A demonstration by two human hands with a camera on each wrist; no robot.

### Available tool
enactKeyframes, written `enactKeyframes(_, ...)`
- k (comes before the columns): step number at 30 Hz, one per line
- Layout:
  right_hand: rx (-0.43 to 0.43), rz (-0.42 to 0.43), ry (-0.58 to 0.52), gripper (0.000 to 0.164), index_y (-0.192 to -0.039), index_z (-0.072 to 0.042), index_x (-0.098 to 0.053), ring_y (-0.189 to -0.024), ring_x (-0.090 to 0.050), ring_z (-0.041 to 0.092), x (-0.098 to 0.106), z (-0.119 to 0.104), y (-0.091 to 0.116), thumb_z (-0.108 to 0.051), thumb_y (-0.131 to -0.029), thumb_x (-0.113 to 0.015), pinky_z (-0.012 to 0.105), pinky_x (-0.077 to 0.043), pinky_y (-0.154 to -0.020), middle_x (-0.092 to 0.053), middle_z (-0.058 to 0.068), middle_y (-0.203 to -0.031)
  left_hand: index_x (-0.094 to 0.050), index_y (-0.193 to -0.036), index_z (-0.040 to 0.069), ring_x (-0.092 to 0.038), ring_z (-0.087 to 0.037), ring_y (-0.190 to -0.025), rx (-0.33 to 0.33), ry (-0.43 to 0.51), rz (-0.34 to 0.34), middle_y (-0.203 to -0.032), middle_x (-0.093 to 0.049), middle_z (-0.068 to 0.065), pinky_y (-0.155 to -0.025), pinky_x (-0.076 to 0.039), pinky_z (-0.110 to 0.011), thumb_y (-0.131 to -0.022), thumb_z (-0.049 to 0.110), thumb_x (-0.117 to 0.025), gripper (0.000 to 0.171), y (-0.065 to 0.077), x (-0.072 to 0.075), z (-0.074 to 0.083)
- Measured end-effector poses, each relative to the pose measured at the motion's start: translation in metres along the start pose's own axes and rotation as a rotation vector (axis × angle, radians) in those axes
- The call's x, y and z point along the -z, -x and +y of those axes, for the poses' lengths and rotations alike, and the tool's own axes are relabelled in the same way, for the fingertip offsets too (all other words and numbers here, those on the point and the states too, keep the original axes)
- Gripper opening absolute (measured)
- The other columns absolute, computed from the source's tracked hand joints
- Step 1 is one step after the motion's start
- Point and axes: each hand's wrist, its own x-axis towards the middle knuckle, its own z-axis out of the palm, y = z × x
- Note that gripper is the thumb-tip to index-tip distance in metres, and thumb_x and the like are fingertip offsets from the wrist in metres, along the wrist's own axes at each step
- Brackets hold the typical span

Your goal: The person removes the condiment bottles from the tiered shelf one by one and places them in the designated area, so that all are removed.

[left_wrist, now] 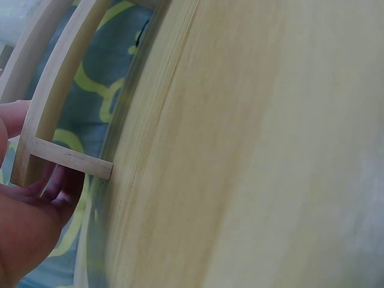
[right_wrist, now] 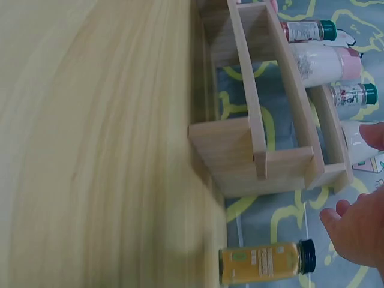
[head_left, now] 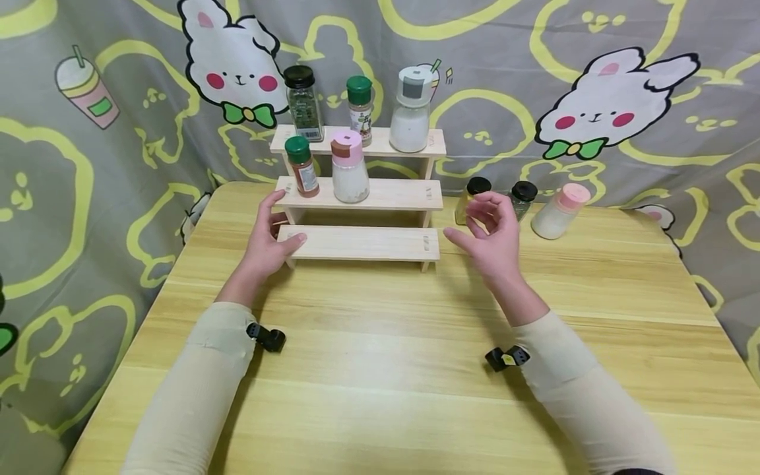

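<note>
No wording legible. Yellow jar (right_wrist: 259, 263), right of rack (head_left: 359, 243): pale print, blurred. Red jar (head_left: 306, 177), left on rack: label print too small. Spice jar (head_left: 361, 120), far middle: characters unreadable. Herb jar (head_left: 305, 109), far left: barcode, digits unreadable.

Head camera looks forward and down over the table (head_left: 380, 396); left wrist camera (head_left: 267, 337) and right wrist camera (head_left: 506, 359), nearer, tilted sideways, share the rack (head_left: 362, 244).

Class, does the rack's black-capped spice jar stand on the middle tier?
No, the spice jar stands on the wooden rack's top tier.
</note>
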Motion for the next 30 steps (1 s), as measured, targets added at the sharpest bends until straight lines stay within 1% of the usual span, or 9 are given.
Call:
enactKeyframes(8,-0.010,-0.008,-0.034,0.064,-0.121,-0.004,-0.053,-0.111,-0.055,0.029,-0.017,-0.004,-0.005,0.019,-0.068,-0.080,0.043,-0.044,-0.101,-0.054,0.015,-0.115,-0.022,-0.155,0.012,-0.039,-0.048,-0.127,-0.006,0.004,-0.003,-0.136,-0.038,-0.037,-0.109,-0.024,-0.053,-0.088,-0.013,-0.066,0.084,-0.001,-0.001,-0.001)
enactKeyframes(10,-0.014,-0.012,-0.034,0.064,-0.121,-0.005,-0.053,-0.113,-0.054,0.032,-0.023,-0.006,-0.008,0.017,-0.068,-0.082,0.042,-0.043,-0.101,-0.054,0.013,-0.116,-0.022,-0.154,0.012,-0.038,-0.049,-0.127,-0.007,0.005,-0.003,-0.136,-0.038,-0.037,-0.110,-0.022,-0.053,-0.088,-0.012,-0.066,0.083,-0.001,-0.001,0.000)
enactKeyframes(16,-0.013,-0.041,-0.068,0.066,-0.121,-0.008,-0.052,-0.118,-0.050,0.040,-0.040,-0.007,-0.016,0.016,-0.068,-0.083,0.044,-0.042,-0.103,-0.052,0.017,-0.119,-0.023,-0.154,0.012,-0.038,-0.046,-0.129,0.005,-0.003,-0.003,-0.137,-0.038,-0.034,-0.112,-0.021,-0.052,-0.088,-0.011,-0.066,0.083,-0.001,0.000,0.001)
enactKeyframes(23,-0.025,-0.061,-0.059,0.068,-0.122,-0.006,-0.051,-0.119,-0.051,0.040,-0.058,-0.007,-0.024,0.015,-0.067,-0.084,0.044,-0.042,-0.102,-0.050,0.022,-0.121,-0.022,-0.154,0.011,-0.039,-0.045,-0.128,-0.003,-0.002,-0.007,-0.137,-0.038,-0.033,-0.112,-0.021,-0.053,-0.088,-0.012,-0.065,0.082,0.000,-0.001,0.000)
enactKeyframes(30,-0.040,-0.064,-0.047,0.069,-0.122,-0.004,-0.051,-0.117,-0.051,0.040,-0.073,-0.008,-0.030,0.015,-0.066,-0.084,0.044,-0.043,-0.101,-0.052,0.019,-0.120,-0.023,-0.154,0.013,-0.040,-0.043,-0.127,0.003,0.003,-0.003,-0.137,-0.037,-0.035,-0.109,-0.024,-0.053,-0.088,-0.012,-0.066,0.083,-0.001,0.000,-0.002)
